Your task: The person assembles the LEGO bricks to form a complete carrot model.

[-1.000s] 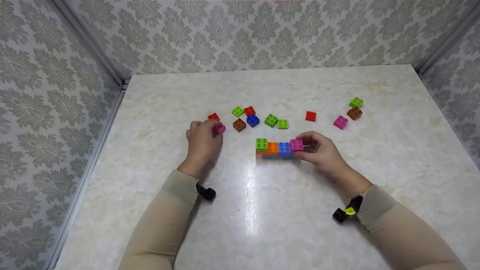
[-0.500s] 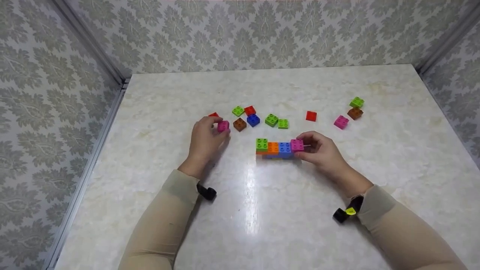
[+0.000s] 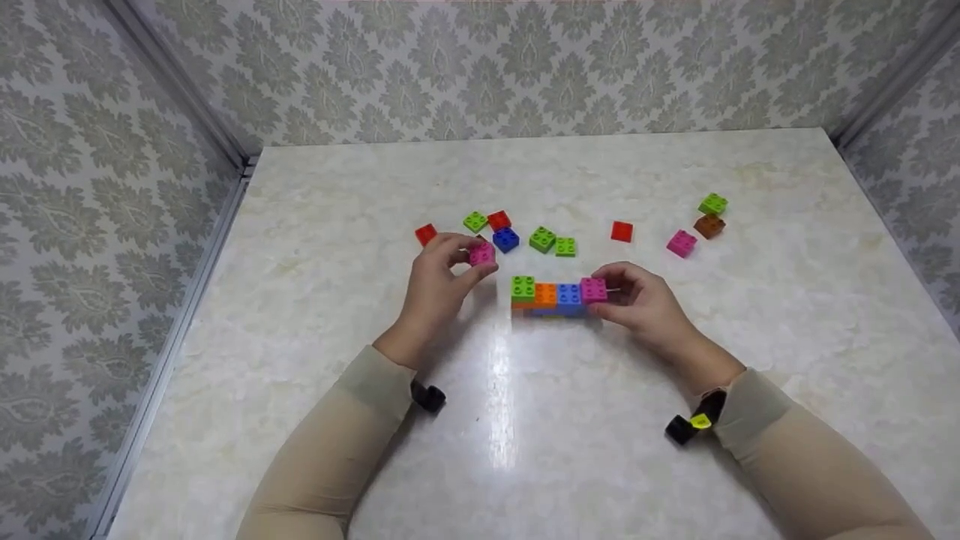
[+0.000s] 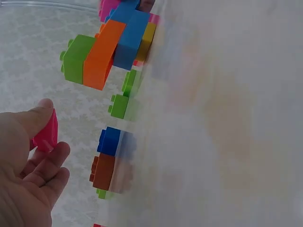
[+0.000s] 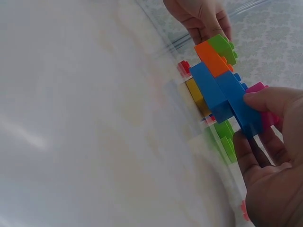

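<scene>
Between the thumb and fingers of my left hand (image 3: 439, 289) is a pink toy brick (image 3: 482, 254), raised off the table with its studs up. My right hand (image 3: 641, 307) grips the right end of a stack of joined toy bricks (image 3: 546, 294), near its pink brick (image 3: 593, 289). Along the stack's top run green, orange, blue and pink. In the right wrist view a yellow brick (image 5: 197, 96) shows under the blue ones (image 5: 208, 90). The left hand is to the left of the stack, apart from it. Behind that hand a brown brick (image 4: 103, 171) is mostly hidden in the head view.
Loose bricks lie in a row behind the hands: red (image 3: 426, 234), blue (image 3: 505, 239) and green (image 3: 542, 239) ones. Farther right are a flat red piece (image 3: 622, 231), a pink brick (image 3: 682, 243) and a brown one (image 3: 709, 226). A patterned wall (image 3: 487, 75) stands behind the table.
My left hand has lifted the pink brick from beside the left red one and carried it right, towards the stack. My right hand and the stack have stayed in place.
</scene>
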Available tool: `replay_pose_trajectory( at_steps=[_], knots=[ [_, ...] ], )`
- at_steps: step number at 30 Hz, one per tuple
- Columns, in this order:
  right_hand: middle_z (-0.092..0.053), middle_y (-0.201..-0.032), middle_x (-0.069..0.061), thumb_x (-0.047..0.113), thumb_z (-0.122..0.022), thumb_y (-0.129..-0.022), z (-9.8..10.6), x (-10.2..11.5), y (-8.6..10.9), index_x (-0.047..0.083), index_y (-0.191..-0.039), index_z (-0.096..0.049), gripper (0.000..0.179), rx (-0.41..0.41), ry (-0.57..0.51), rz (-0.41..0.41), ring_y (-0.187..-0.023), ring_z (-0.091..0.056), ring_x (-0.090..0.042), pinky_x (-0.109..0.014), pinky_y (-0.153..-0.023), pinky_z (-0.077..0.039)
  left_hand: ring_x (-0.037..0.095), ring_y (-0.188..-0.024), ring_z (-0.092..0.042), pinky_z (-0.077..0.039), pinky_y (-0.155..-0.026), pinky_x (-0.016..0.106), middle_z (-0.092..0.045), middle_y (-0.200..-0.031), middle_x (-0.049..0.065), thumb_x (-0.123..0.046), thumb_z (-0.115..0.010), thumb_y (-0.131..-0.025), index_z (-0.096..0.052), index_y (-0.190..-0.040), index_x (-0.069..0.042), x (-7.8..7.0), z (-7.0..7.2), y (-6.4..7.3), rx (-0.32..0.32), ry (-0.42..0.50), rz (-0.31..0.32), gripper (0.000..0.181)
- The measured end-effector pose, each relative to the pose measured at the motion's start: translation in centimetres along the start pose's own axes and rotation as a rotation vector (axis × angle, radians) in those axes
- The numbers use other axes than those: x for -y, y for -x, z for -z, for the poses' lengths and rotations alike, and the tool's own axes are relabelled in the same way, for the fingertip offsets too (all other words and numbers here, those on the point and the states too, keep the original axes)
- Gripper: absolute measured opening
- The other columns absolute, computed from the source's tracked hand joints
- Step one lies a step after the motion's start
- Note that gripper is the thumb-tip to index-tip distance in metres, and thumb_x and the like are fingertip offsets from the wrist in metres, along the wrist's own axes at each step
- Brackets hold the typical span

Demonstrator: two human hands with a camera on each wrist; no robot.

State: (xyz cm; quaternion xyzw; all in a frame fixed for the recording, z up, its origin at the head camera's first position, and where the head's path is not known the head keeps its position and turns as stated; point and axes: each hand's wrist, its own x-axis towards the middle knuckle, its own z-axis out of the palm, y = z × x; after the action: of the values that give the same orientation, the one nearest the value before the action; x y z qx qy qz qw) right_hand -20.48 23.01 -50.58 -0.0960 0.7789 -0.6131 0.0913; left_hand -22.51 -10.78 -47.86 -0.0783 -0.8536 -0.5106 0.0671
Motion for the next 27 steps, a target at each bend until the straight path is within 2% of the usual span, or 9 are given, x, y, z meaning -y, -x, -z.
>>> replay_pose_trajectory(
  at_steps=[7, 12, 16, 20, 24, 27],
  knots=[
    [-0.07, -0.135, -0.009, 0.002, -0.085, -0.098, 0.0, 0.0, 0.0, 0.001, -0.141, -0.066, 0.048, 0.004, 0.015, 0.002, -0.12, -0.069, -0.019, -0.017, -0.103, -0.059, 0.025, -0.129, -0.075, -0.057, -0.12, 0.044, -0.068, -0.137, 0.009, -0.017, -0.091, -0.097, -0.078, -0.141, -0.005, -0.8, -0.8, 0.6, 0.008, 0.033, -0.041, 0.047],
    [-0.07, -0.136, -0.01, 0.003, -0.086, -0.098, 0.0, 0.0, 0.0, 0.001, -0.141, -0.067, 0.047, 0.004, 0.022, 0.012, -0.12, -0.07, -0.019, -0.018, -0.103, -0.059, 0.023, -0.134, -0.073, -0.056, -0.122, 0.041, -0.066, -0.141, 0.008, -0.014, -0.086, -0.101, -0.074, -0.148, -0.007, -1.4, -1.2, 1.0, 0.009, 0.043, -0.067, 0.05],
    [-0.071, -0.135, -0.009, 0.003, -0.086, -0.098, 0.0, -0.1, 0.0, 0.001, -0.141, -0.067, 0.047, 0.006, 0.017, 0.02, -0.12, -0.071, -0.018, -0.018, -0.103, -0.059, 0.023, -0.138, -0.07, -0.054, -0.124, 0.039, -0.064, -0.146, 0.009, -0.01, -0.08, -0.105, -0.069, -0.154, -0.007, -1.7, -1.5, 1.2, 0.024, 0.045, -0.117, 0.051],
    [-0.072, -0.133, -0.007, 0.001, -0.085, -0.097, 0.0, -0.2, -0.1, -0.001, -0.14, -0.068, 0.047, 0.001, 0.006, 0.052, -0.119, -0.071, -0.016, -0.018, -0.102, -0.06, 0.024, -0.134, -0.071, -0.054, -0.124, 0.041, -0.063, -0.145, 0.012, -0.009, -0.08, -0.105, -0.071, -0.152, -0.004, -1.6, -1.7, 1.5, 0.055, 0.076, -0.185, 0.047],
    [-0.073, -0.133, -0.009, 0.0, -0.085, -0.097, -0.1, -0.3, -0.1, -0.002, -0.14, -0.068, 0.046, 0.0, 0.008, 0.074, -0.118, -0.072, -0.017, -0.018, -0.102, -0.06, 0.02, -0.123, -0.073, -0.058, -0.12, 0.04, -0.063, -0.142, 0.01, -0.011, -0.083, -0.103, -0.075, -0.145, -0.009, -1.7, -2.0, 1.7, 0.08, 0.113, -0.183, 0.043],
    [-0.072, -0.134, -0.011, 0.001, -0.085, -0.097, -0.1, -0.3, -0.2, 0.0, -0.14, -0.068, 0.045, 0.002, 0.024, 0.071, -0.119, -0.071, -0.018, -0.018, -0.103, -0.06, 0.018, -0.119, -0.072, -0.061, -0.116, 0.038, -0.064, -0.141, 0.008, -0.014, -0.085, -0.103, -0.076, -0.143, -0.012, -1.9, -2.2, 1.9, 0.092, 0.099, -0.168, 0.041]
  ],
)
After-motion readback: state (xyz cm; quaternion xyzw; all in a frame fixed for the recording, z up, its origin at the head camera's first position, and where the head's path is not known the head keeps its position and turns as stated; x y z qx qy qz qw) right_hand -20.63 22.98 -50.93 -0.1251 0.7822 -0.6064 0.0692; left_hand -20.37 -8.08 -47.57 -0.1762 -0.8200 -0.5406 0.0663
